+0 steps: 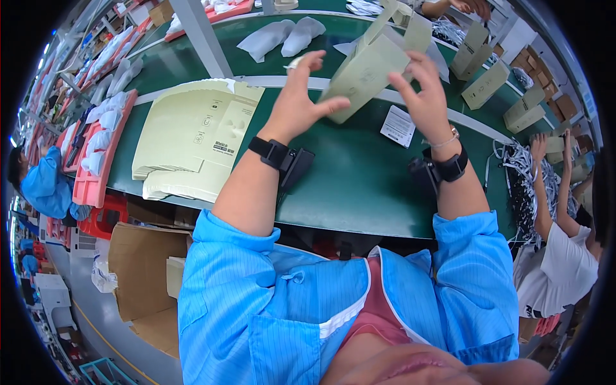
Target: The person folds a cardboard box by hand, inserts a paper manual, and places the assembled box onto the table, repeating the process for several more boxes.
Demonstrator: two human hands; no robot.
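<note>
Both hands are raised over a green conveyor belt [359, 179] with a pale green cardboard box [369, 67] between them. My left hand [301, 96] grips the box's lower left corner with thumb and fingers. My right hand [427, 90] presses on its right side, fingers spread along the edge. The box is tilted, and its top flaps [410, 29] stand open. Each wrist wears a black band with a small black device.
A stack of flat pale green box blanks [192, 135] lies left on the belt. A white leaflet [398, 125] lies near my right hand. Folded boxes [484, 83] and white pouches [282, 35] sit farther back. A person [564, 244] works at right beside tangled cables [523, 173]; pink trays [96, 147] at left.
</note>
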